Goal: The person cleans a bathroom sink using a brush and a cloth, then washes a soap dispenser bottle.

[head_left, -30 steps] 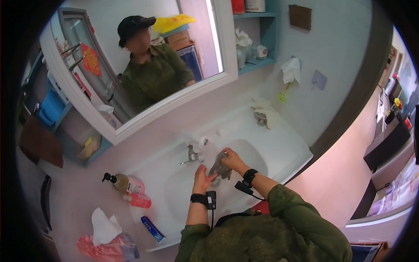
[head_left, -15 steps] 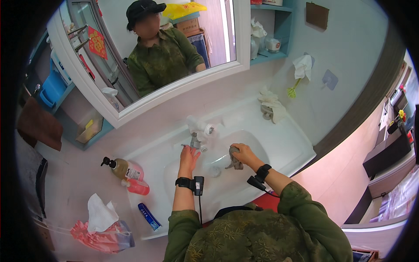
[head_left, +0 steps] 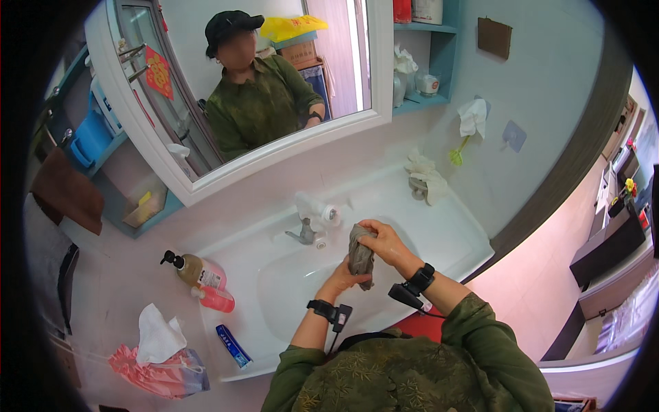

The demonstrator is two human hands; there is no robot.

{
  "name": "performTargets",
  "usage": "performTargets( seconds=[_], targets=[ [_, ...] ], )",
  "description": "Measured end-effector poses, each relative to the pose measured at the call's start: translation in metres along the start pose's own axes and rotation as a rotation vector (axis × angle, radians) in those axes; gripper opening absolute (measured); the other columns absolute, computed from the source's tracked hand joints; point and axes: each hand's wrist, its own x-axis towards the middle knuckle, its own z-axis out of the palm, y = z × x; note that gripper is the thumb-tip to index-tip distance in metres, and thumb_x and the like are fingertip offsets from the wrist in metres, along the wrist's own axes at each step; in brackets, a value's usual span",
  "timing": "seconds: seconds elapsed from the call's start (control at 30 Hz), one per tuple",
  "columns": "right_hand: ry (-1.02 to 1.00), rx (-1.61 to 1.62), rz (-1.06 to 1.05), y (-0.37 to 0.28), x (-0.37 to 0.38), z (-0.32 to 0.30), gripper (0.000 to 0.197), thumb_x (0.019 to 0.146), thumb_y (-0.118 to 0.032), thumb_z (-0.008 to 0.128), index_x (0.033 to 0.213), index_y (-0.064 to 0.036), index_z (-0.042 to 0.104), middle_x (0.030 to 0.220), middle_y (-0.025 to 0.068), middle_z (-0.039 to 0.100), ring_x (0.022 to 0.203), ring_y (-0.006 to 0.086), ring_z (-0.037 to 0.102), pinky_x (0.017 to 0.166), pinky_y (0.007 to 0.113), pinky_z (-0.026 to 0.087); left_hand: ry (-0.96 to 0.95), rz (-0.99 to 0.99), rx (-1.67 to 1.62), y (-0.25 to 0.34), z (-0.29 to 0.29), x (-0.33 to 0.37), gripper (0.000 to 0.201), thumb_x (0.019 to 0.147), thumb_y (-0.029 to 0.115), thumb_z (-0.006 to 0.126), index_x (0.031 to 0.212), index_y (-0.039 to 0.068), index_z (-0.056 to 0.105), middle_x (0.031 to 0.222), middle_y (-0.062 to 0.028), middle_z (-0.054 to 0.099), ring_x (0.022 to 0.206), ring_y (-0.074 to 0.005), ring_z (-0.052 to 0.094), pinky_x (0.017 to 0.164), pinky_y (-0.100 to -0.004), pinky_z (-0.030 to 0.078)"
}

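A wet-looking grey cloth [head_left: 360, 255], folded lengthwise into a bundle, is held above the white washbasin [head_left: 274, 292]. My right hand [head_left: 386, 244] is closed round its upper end, the thumb lying across the front. Lower down, my left hand [head_left: 342, 277] grips the same cloth near its bottom end. Just beyond my hands stands the tap, its grey lever [head_left: 302, 232] beside a white spout fitting [head_left: 320, 211]; neither hand touches it. I see no stream of water in the basin.
At the left of the basin stand a pump bottle [head_left: 199, 271], a small pink bottle [head_left: 218, 299] and a blue toothpaste tube [head_left: 234, 347]. A tissue pack [head_left: 161, 371] lies farther left. Pale gloves [head_left: 427, 178] drape at the back right. A mirror cabinet [head_left: 288, 146] overhangs the back.
My left hand has left the tap lever and moved right and nearer, taking hold of the cloth. My right hand has raised the cloth slightly, and it is now bunched lengthwise between both hands.
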Motion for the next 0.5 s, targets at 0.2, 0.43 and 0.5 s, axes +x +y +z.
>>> performTargets(
  seconds=[0.2, 0.43, 0.5],
  targets=[
    [0.187, 0.323, 0.023, 0.009, 0.030, -0.004, 0.034, 0.072, -0.010, 0.055, 0.103, 0.0033, 0.049, 0.092, 0.0117, 0.054, 0.081, 0.0173, 0.051, 0.069, 0.028, 0.042, -0.031, -0.265, -0.380, -0.028, 0.019, 0.008, 0.030, 0.077, 0.019, 0.057, 0.100, 0.004, 0.046, 0.081, -0.0064, 0.054, 0.066, -0.0165, 0.054, 0.058, -0.0292, 0.046],
    [0.157, -0.021, -0.096, 0.047, -0.006, 0.002, 0.034, 0.073, -0.008, 0.055, 0.104, 0.0012, 0.047, 0.093, 0.0108, 0.054, 0.085, 0.0181, 0.051, 0.075, 0.028, 0.041, 0.027, -0.215, -1.173, -0.026, 0.019, 0.001, 0.043, 0.081, 0.027, 0.054, 0.114, 0.004, 0.038, 0.101, -0.0139, 0.050, 0.090, -0.0264, 0.051, 0.080, -0.0426, 0.043],
    [0.039, -0.266, -0.208, 0.067, -0.029, 0.011, 0.033, 0.072, -0.009, 0.055, 0.104, -0.0018, 0.048, 0.093, 0.0108, 0.054, 0.088, 0.0176, 0.051, 0.076, 0.028, 0.041, 0.072, -0.202, -1.180, -0.018, 0.021, 0.001, 0.046, 0.080, 0.033, 0.054, 0.114, 0.005, 0.041, 0.106, -0.0121, 0.050, 0.096, -0.0240, 0.049, 0.085, -0.0399, 0.040]
  ],
)
